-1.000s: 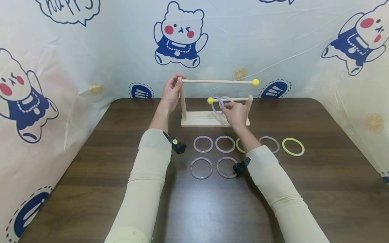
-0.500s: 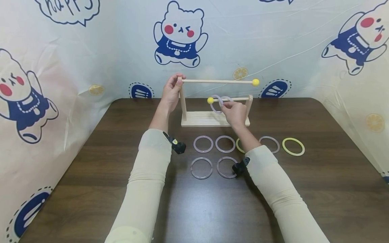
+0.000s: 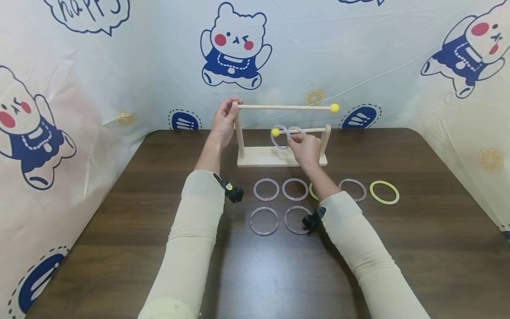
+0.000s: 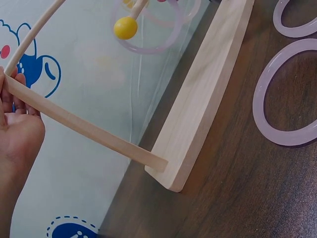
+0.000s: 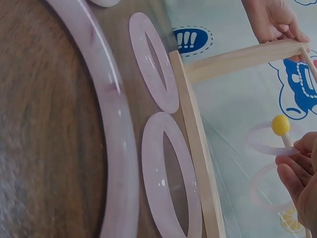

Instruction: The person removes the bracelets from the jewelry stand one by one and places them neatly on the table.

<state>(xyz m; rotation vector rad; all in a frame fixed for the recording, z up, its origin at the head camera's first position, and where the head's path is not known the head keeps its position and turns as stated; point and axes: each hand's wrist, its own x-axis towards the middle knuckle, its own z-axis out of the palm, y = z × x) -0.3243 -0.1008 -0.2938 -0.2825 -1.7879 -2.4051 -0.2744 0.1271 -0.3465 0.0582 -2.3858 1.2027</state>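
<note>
A wooden stand (image 3: 271,157) has an upper dowel (image 3: 284,107) and a lower dowel (image 3: 314,130), each tipped with a yellow ball. My left hand (image 3: 224,120) grips the top of its left post, thumb in front. My right hand (image 3: 306,149) pinches a pale purple ring (image 5: 270,149) by its edge, at the lower dowel's yellow ball (image 3: 275,132). In the head view the ring surrounds the ball. Another pale ring (image 5: 253,191) hangs on the same dowel farther along, partly hidden behind my right fingers in the head view.
On the brown table (image 3: 119,248), in front of the stand, lie several purple rings, including a near-left one (image 3: 252,220). A yellow ring (image 3: 397,195) lies at the right, and another yellow ring (image 3: 312,190) is mostly covered by my right forearm. A printed curtain (image 3: 167,66) stands behind.
My right hand has shifted slightly left with the pinched ring, which has moved from just right of the ball to around it. The left hand and stand have stayed put.
</note>
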